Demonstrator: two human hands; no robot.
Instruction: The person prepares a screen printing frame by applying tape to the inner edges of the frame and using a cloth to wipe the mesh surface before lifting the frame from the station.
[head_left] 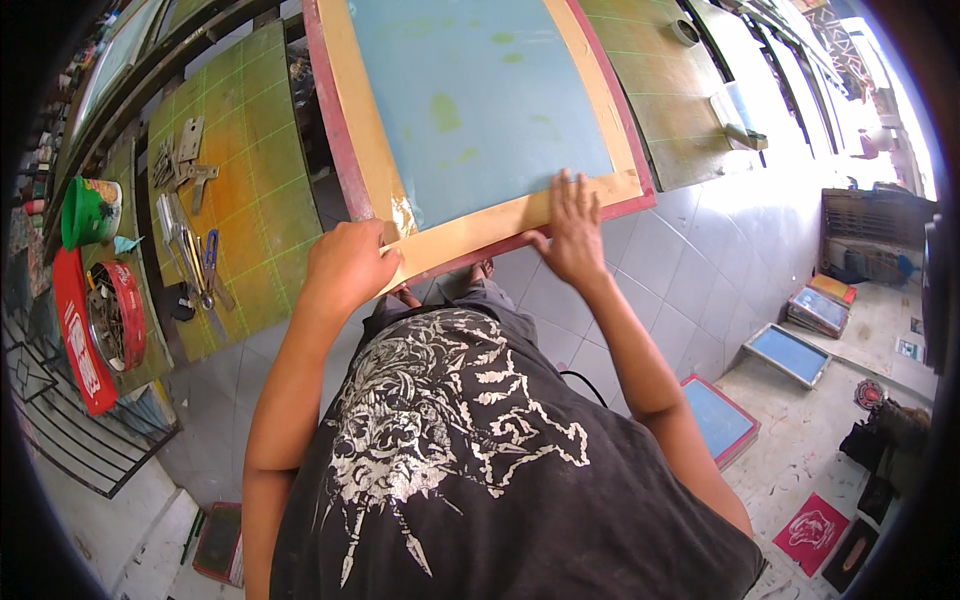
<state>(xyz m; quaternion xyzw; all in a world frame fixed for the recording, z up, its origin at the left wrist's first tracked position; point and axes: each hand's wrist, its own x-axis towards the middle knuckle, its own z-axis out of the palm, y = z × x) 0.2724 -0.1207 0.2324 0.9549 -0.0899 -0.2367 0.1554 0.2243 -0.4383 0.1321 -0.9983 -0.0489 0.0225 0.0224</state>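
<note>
Blue screen (pixel 480 110), far end cut off. Left hand (pixel 348 264) curled at near-left corner, fingertips hidden, pinching tan tape (pixel 478 222) I think; right hand (pixel 576 232) open, fingers flat at near edge.

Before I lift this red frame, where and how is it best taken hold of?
Perhaps by its left red rail and right red rail, one hand coming from each outer side: these long edges look narrow enough to wrap, while the blue surface between them is broad and flat.
</note>
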